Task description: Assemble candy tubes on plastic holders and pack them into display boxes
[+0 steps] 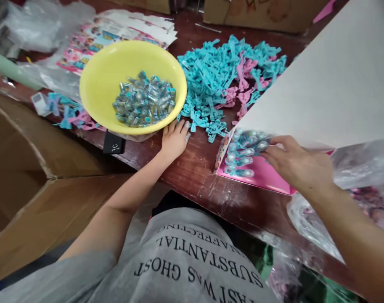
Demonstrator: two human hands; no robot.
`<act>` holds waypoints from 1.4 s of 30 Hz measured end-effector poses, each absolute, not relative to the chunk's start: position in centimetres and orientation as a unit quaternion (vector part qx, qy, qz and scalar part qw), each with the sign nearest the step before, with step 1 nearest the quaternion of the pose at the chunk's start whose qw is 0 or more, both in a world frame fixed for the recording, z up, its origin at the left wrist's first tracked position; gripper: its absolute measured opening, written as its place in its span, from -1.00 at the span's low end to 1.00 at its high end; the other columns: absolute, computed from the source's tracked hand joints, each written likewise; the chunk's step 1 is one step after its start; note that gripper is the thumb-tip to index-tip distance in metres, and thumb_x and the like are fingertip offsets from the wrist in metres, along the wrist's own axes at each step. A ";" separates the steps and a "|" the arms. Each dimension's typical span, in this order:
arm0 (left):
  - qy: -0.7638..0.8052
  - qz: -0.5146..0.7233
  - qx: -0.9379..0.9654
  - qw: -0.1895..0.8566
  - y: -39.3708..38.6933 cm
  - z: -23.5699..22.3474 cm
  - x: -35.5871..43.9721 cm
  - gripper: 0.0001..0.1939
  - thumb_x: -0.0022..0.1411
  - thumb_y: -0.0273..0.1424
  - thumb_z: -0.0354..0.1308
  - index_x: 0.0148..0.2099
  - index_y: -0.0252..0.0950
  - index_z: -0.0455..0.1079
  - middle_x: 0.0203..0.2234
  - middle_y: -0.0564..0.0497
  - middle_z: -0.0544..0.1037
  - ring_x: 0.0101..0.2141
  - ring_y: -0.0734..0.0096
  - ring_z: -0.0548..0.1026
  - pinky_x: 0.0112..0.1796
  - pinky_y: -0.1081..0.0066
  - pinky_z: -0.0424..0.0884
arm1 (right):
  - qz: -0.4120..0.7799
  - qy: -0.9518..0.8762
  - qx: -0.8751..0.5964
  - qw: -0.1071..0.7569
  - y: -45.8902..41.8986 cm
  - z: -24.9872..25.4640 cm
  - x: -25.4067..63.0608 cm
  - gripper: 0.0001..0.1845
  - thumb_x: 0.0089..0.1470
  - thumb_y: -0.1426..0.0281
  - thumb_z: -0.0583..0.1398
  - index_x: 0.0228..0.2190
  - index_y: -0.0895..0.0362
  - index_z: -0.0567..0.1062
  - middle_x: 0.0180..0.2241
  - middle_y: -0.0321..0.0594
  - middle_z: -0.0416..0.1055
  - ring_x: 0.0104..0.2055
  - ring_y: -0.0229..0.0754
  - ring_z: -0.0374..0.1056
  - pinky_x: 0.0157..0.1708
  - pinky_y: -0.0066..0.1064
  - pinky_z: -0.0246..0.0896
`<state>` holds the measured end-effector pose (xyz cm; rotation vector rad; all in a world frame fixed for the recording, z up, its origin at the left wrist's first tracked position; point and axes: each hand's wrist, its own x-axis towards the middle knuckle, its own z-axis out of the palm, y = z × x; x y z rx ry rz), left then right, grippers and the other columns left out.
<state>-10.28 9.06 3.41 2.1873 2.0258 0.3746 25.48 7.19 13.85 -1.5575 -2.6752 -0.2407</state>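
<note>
My left hand (175, 139) lies on the table just below the rim of a yellow bowl (99, 80), fingers stretched out and nothing visible in them. In the bowl is a heap of small clear capsules (144, 101) with blue parts. On the right, my right hand (300, 164) reaches into a pink box (270, 176) with its fingers closed on a clear capsule (261, 146). More clear capsules with blue pieces (242, 161) lie in rows at the box's left side. My fingertips partly hide the capsule.
A pile of turquoise plastic pieces (210, 75) with some pink ones (244, 71) lies behind the box. Printed sheets (94, 40) and plastic bags (49, 25) are at the back left. The white box lid (324, 80) stands up. A cardboard box (84, 202) is at the left.
</note>
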 end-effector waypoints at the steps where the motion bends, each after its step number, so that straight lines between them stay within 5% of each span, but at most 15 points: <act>1: 0.666 0.122 0.733 0.074 8.6 3.4 -10.3 -0.49 0.53 -0.32 0.02 0.44 -0.26 0.36 0.39 -0.21 0.42 0.36 -0.22 0.30 0.30 -0.18 0.26 | -0.107 -0.857 -0.504 0.006 7.1 14.1 25.5 -0.50 0.50 0.10 0.03 -0.13 0.03 0.72 0.04 -0.07 0.61 -0.35 -0.16 0.46 -0.56 -0.32 -0.15; 5: 0.611 0.192 0.765 0.074 5.9 3.8 -10.2 -0.56 0.49 -0.26 0.11 0.31 -0.25 0.49 0.22 -0.24 0.59 0.17 -0.26 0.45 0.14 -0.25 0.33 | -0.092 -0.849 -0.516 0.067 6.5 15.3 25.7 -0.58 0.42 0.06 0.17 0.04 0.04 0.65 0.07 -0.04 0.60 -0.26 -0.07 0.54 -0.52 -0.31 0.20; 9: 0.531 0.346 0.770 0.074 4.9 5.9 -9.0 -0.65 0.53 -0.24 0.09 0.21 -0.17 0.55 0.10 -0.14 0.66 0.07 -0.02 0.51 0.14 -0.06 0.36 | 0.013 -0.819 -0.543 0.187 5.7 15.4 26.2 -0.55 0.34 0.12 0.29 0.16 0.01 0.55 0.14 0.04 0.52 -0.18 -0.05 0.59 -0.23 -0.15 0.54; 12: 0.455 0.403 0.789 0.088 6.1 9.2 -6.0 -0.68 0.53 -0.23 0.11 0.18 -0.15 0.56 0.10 -0.09 0.66 0.07 0.09 0.52 0.16 0.05 0.38 | 0.042 -0.781 -0.579 0.230 5.1 15.0 26.3 -0.66 0.33 0.20 0.29 0.07 0.01 0.57 0.05 -0.02 0.55 -0.17 -0.06 0.60 -0.11 -0.10 0.56; 17: 0.383 0.329 0.855 0.123 9.4 13.1 0.3 -0.74 0.51 -0.36 0.07 0.01 -0.15 0.61 0.09 -0.03 0.64 0.08 0.05 0.49 0.18 0.00 0.34 | 0.071 -0.750 -0.596 0.278 4.8 14.1 25.9 -0.75 0.38 0.21 0.22 -0.03 0.03 0.59 -0.02 -0.08 0.58 -0.20 -0.08 0.61 -0.08 -0.11 0.55; 26: 0.371 0.235 0.888 0.134 11.5 13.0 4.4 -0.69 0.43 -0.43 0.04 -0.34 -0.20 0.53 -0.35 -0.01 0.64 -0.18 0.15 0.51 0.05 0.06 0.38 | 0.085 -0.750 -0.574 0.318 5.2 11.3 26.8 -0.78 0.42 0.26 0.18 -0.09 -0.05 0.64 -0.05 -0.14 0.62 0.02 0.00 0.56 -0.01 -0.08 0.52; 32: 0.456 0.254 0.849 0.086 9.7 12.0 -2.5 -0.69 0.52 -0.25 0.07 -0.19 -0.24 0.58 -0.13 -0.08 0.70 -0.12 0.17 0.55 0.01 0.16 0.44 | 0.026 -0.753 -0.549 0.362 3.1 14.5 27.9 -0.70 0.32 0.24 0.31 0.06 -0.19 0.63 -0.08 -0.11 0.63 -0.15 0.06 0.59 -0.20 -0.05 0.58; 36: 0.561 0.154 0.810 0.076 6.6 7.7 -10.1 -0.64 0.55 -0.23 0.01 0.13 -0.28 0.53 0.25 -0.21 0.56 0.24 -0.02 0.45 0.20 -0.02 0.36 | 0.004 -0.784 -0.497 0.373 2.4 18.5 25.4 -0.62 0.30 0.32 0.34 0.10 -0.25 0.59 -0.12 -0.13 0.64 -0.27 0.00 0.56 -0.39 -0.14 0.49; 42: 0.599 0.043 0.789 0.129 0.6 4.9 -10.5 -0.49 0.55 -0.29 -0.07 0.38 -0.37 0.41 0.44 -0.31 0.32 0.19 -0.15 0.44 0.12 -0.10 0.39 | 0.098 -0.937 -0.303 0.140 8.2 21.5 11.0 -0.72 0.44 0.20 0.14 0.00 -0.05 0.62 -0.03 -0.16 0.63 -0.01 0.04 0.55 -0.26 -0.20 0.42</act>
